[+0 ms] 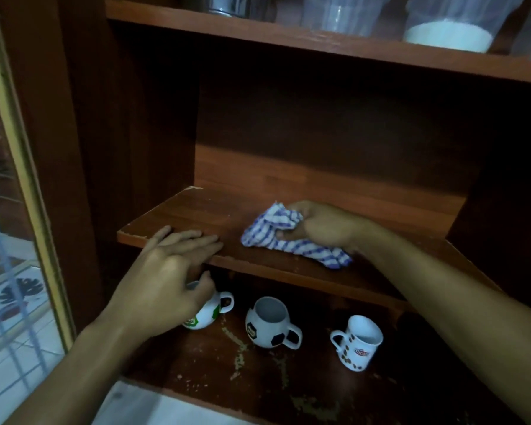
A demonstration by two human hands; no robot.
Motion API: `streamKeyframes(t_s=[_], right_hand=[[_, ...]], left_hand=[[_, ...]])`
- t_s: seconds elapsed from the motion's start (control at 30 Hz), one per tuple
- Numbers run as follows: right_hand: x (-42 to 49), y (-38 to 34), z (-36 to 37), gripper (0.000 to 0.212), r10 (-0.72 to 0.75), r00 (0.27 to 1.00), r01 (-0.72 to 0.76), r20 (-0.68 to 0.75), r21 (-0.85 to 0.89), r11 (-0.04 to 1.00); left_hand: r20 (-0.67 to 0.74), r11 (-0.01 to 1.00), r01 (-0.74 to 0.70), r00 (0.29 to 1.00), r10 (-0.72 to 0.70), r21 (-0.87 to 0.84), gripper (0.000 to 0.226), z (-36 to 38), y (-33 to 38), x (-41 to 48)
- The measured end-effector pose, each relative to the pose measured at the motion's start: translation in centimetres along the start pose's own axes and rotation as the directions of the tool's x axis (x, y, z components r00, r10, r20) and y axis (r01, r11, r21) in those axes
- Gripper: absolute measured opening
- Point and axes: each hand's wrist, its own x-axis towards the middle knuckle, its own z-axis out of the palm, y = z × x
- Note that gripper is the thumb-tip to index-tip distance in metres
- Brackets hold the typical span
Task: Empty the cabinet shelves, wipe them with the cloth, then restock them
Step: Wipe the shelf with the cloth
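Observation:
The middle wooden shelf (304, 191) of the cabinet holds only a blue-and-white checked cloth (276, 237). My right hand (325, 225) grips the bunched cloth and holds it against the shelf near its front edge. My left hand (166, 277) rests flat on the shelf's front left edge, fingers straight on top and thumb hanging below. On the lower shelf (258, 372) stand three mugs: a green football mug (210, 311) partly hidden by my left hand, a black football mug (270, 322), and a white mug with brown dots (357, 343).
The top shelf (288, 38) carries clear plastic containers, one (448, 32) with white powder, and a metal vessel (227, 4). A cabinet door with glass (10, 240) stands open at the left. The lower shelf's surface is scratched and worn.

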Motion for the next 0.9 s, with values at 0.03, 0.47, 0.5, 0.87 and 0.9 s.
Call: streamKeyframes(t_s=[0.03, 0.47, 0.5, 0.87, 0.9], right_hand=[[-1.4, -0.1, -0.1, 0.013, 0.015, 1.0, -0.015, 0.021, 0.014, 1.0], [-11.2, 0.2, -8.1, 0.04, 0.063, 0.897, -0.231, -0.437, -0.342, 0.911], [-11.3, 0.8, -7.8, 0.042, 0.083, 0.897, -0.266, -0.433, -0.38, 0.886], [-14.9, -1.7, -1.8, 0.047, 0.072, 0.895, -0.258, -0.441, -0.378, 0.889], [-15.3, -1.8, -2.5, 0.046, 0.073, 0.875, -0.286, -0.478, -0.389, 0.876]], left_hand=[[0.001, 1.0, 0.002, 1.0, -0.002, 0.002, 0.062, 0.0, 0.0, 0.0], [0.088, 0.992, -0.128, 0.988, 0.128, -0.012, 0.066, 1.2, 4.9, 2.4], [0.099, 0.989, -0.147, 0.984, 0.148, -0.017, 0.067, 1.6, 5.4, 2.7], [0.085, 0.962, -0.27, 0.96, 0.265, 0.05, 0.054, 4.5, 8.1, 3.4], [0.067, 0.963, -0.265, 0.963, 0.262, 0.041, 0.052, 4.7, 8.3, 3.5]])
